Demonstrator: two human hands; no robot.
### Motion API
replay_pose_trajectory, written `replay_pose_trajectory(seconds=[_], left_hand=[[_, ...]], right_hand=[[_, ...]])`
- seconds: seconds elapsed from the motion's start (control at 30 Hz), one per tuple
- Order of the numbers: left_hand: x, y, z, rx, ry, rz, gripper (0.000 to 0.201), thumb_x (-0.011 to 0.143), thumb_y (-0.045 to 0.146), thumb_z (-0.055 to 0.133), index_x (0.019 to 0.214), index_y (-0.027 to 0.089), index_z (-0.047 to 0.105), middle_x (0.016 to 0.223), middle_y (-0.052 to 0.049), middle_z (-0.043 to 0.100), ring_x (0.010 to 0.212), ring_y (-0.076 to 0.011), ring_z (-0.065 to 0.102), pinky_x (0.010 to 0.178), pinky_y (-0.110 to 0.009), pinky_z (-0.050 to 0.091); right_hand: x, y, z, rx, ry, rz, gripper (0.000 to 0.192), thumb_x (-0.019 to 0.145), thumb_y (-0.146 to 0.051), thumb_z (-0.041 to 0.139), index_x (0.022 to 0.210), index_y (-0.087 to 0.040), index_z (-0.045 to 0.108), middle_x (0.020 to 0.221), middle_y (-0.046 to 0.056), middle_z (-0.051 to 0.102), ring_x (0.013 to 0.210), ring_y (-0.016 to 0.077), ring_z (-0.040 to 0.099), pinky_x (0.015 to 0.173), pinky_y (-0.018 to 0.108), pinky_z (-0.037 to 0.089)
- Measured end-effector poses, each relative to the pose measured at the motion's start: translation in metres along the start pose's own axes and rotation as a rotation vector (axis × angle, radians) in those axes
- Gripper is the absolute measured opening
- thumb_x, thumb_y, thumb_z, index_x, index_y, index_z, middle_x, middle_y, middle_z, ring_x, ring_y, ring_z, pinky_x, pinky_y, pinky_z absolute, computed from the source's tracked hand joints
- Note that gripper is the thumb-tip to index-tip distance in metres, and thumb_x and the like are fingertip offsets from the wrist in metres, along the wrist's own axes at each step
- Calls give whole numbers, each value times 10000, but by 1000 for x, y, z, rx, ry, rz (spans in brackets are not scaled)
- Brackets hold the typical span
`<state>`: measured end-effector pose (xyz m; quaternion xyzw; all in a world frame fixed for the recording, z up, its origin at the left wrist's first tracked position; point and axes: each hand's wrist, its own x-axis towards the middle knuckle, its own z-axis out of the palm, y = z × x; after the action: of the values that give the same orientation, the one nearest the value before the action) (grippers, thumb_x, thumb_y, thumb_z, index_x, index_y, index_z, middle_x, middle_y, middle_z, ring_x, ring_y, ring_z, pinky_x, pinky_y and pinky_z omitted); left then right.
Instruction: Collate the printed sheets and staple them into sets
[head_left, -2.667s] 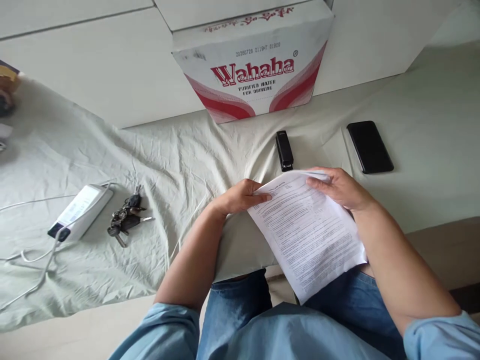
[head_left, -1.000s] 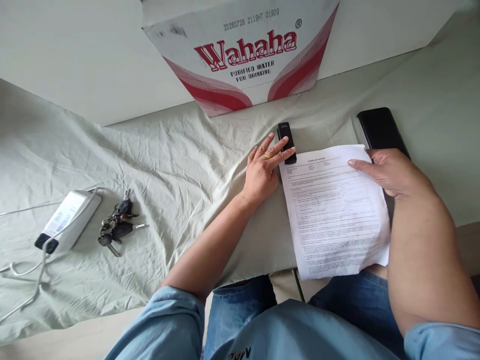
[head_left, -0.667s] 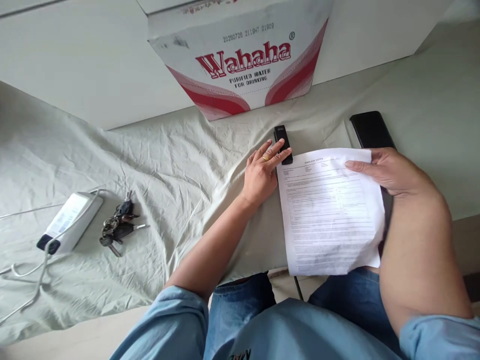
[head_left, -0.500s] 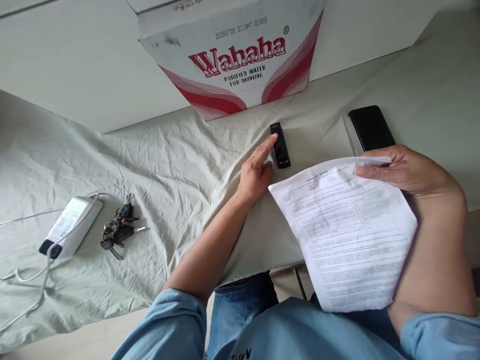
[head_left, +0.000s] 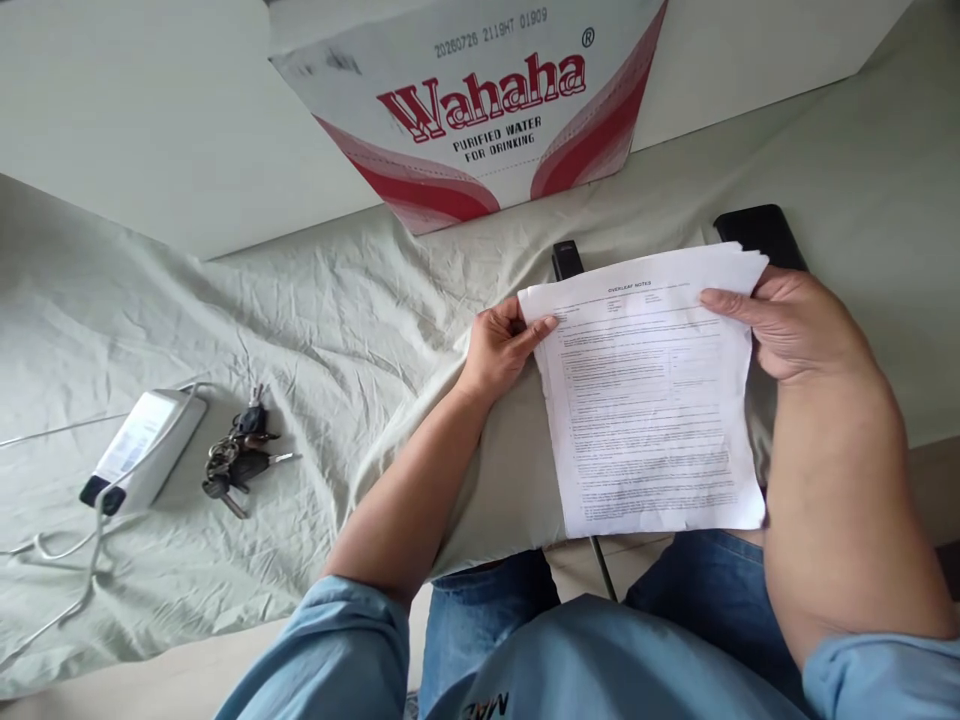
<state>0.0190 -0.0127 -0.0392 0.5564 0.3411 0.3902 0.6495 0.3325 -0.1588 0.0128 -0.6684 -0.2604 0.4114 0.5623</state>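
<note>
Several printed paper sheets [head_left: 649, 420], headed "Overleaf Notes", are stretched between my two hands above the table's front edge. My left hand [head_left: 501, 347] pinches their upper left corner, thumb on top. At the upper right corner my right hand [head_left: 799, 325] grips them, its thumb over the print and the other fingers behind. Beyond the top edge of the sheets, one end of a small black device [head_left: 567, 260] shows; the rest is covered. A flat black case or phone [head_left: 761, 232] lies behind my right hand, partly hidden.
A Wahaha water carton [head_left: 480, 120] stands at the back against a white panel. On the left of the cloth-covered table [head_left: 360, 340] lie a bunch of keys [head_left: 244, 455] and a white power bank [head_left: 142, 450] with a white cable.
My left hand has left the small black device and taken hold of the sheets' left corner. The sheets have moved up and left and straightened, now covering most of that device.
</note>
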Motion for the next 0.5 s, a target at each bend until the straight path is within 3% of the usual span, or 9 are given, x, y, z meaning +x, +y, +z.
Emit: replay_pose_trajectory(seconds=[0.1, 0.3, 0.4, 0.5], left_hand=[[-1, 1, 2, -33, 26, 8, 671, 747, 810, 1163, 912, 211, 909, 857, -25, 881, 712, -147, 769, 666, -265, 643], [1, -4, 1, -55, -38, 8, 761, 924, 986, 937, 871, 236, 820, 730, -10, 780, 640, -170, 741, 577, -290, 594], [2, -10, -1, -66, 59, 25, 753, 970, 971, 908, 819, 248, 759, 664, 10, 692, 599, -154, 691, 520, -282, 521], [1, -11, -1, -77, 109, 21, 758, 1005, 989, 855, 832, 258, 751, 671, 6, 700, 669, -184, 770, 569, -296, 591]], right_hand=[[3, 4, 3, 40, 47, -61, 806, 347, -685, 1304, 1011, -336, 1011, 1087, 19, 986, 1051, 291, 912, 1179, 550, 750], [5, 8, -5, -19, 84, -149, 698, 459, -688, 1291, 990, -332, 1009, 1108, 29, 980, 1068, 301, 901, 1200, 596, 746], [5, 8, -8, -33, 117, -194, 673, 471, -706, 1283, 967, -344, 1010, 1104, 27, 980, 1076, 309, 903, 1211, 616, 743], [3, 7, -7, -46, 110, -214, 674, 461, -738, 1272, 949, -352, 1013, 1089, 28, 981, 1039, 303, 895, 1194, 617, 748]])
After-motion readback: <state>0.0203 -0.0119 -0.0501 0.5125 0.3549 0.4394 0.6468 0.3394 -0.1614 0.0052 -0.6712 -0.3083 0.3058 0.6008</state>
